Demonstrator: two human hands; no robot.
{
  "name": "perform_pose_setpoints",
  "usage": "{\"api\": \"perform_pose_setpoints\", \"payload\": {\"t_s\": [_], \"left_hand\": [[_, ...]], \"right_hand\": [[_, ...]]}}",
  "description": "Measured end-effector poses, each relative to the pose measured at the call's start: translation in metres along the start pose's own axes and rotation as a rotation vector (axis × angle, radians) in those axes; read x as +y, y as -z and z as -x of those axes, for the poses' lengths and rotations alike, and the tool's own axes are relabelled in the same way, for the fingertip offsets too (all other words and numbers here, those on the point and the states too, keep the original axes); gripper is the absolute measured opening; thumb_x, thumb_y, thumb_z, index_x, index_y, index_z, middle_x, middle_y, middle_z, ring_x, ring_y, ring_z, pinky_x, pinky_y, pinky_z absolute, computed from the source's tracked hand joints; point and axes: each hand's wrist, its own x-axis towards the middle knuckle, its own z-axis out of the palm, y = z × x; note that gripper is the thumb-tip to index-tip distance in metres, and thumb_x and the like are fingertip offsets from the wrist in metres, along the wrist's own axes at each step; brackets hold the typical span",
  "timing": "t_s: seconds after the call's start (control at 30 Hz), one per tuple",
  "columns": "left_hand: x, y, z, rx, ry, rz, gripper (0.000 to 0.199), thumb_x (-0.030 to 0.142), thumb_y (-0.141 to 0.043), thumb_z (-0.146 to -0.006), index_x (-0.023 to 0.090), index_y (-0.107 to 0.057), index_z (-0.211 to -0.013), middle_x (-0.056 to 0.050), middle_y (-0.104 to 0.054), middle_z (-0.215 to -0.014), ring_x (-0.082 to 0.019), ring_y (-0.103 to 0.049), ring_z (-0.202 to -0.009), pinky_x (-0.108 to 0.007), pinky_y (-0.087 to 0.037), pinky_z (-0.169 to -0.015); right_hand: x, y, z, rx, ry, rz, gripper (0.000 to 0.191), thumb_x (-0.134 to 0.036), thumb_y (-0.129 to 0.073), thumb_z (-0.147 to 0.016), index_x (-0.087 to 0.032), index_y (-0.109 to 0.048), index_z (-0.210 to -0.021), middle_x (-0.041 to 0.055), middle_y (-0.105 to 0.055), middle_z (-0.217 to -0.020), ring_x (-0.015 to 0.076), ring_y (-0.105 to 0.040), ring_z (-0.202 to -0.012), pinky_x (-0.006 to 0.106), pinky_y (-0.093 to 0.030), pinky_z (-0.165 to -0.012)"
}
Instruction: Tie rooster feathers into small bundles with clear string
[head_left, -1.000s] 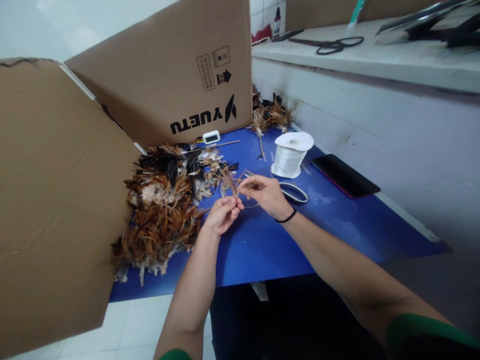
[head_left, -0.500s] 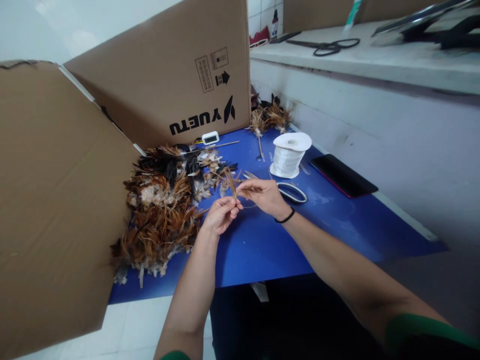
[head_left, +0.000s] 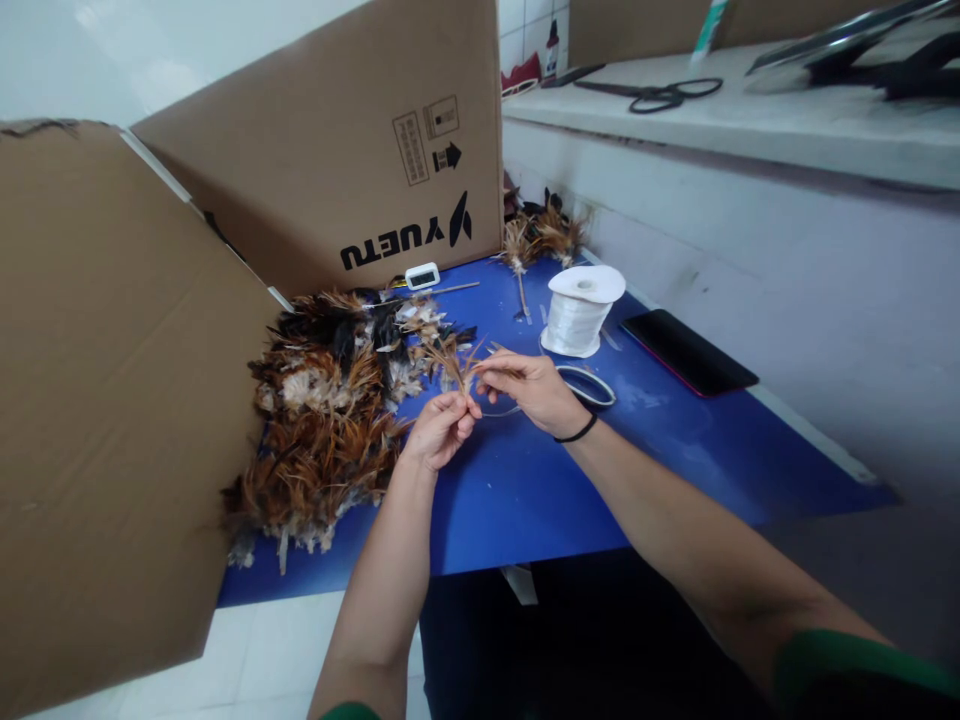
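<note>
Pinched in my left hand [head_left: 442, 428] is a small bunch of light brown feathers [head_left: 459, 372], its tips fanning upward. My right hand [head_left: 536, 390] is close beside it on the right, fingers closed on a brown feather [head_left: 513, 373] that shows by its knuckles. A thin cord [head_left: 501, 414] curves between the two hands. Behind my right hand lie scissors [head_left: 589, 386], with a pale handle loop showing and the rest mostly covered. Left of my hands spreads a large pile of brown, black and white feathers [head_left: 330, 440] on the blue table [head_left: 525, 510].
A white spool [head_left: 582, 322] stands behind my right hand, with a black phone [head_left: 688, 352] to its right. More feathers [head_left: 551, 235] lie at the back. Cardboard panels [head_left: 315, 140] wall the left and back. Black scissors [head_left: 656, 96] rest on the ledge [head_left: 787, 130]. A small white device [head_left: 422, 276] sits behind the pile.
My right hand has shifted slightly, and the feather tips above my left hand are spread wider and lean more to the left. My left hand stays almost in place.
</note>
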Motion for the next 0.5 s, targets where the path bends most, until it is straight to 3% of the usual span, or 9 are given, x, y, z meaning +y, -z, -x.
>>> {"api": "perform_pose_setpoints", "payload": {"t_s": [0.33,0.5], "left_hand": [[0.0,-0.003,0.001,0.008,0.042,0.009,0.029,0.031,-0.081,-0.064,0.009,-0.062,-0.068,-0.002,-0.06,-0.063,0.001,-0.036,-0.042,-0.012,-0.03,-0.039],[0.0,-0.003,0.001,0.031,0.057,0.005,0.028,0.03,-0.08,-0.064,0.009,-0.061,-0.068,-0.002,-0.061,-0.062,0.001,-0.036,-0.041,-0.012,-0.03,-0.038]], "right_hand": [[-0.013,-0.004,0.002,-0.014,0.017,0.107,0.014,-0.031,-0.075,-0.07,-0.022,-0.074,-0.081,0.0018,-0.065,-0.082,0.0086,-0.057,-0.057,0.028,-0.053,-0.057],[-0.011,-0.001,0.001,-0.016,0.103,0.191,0.014,-0.034,-0.075,-0.07,-0.022,-0.074,-0.077,0.0029,-0.067,-0.079,0.0135,-0.061,-0.07,0.031,-0.053,-0.064]]}}
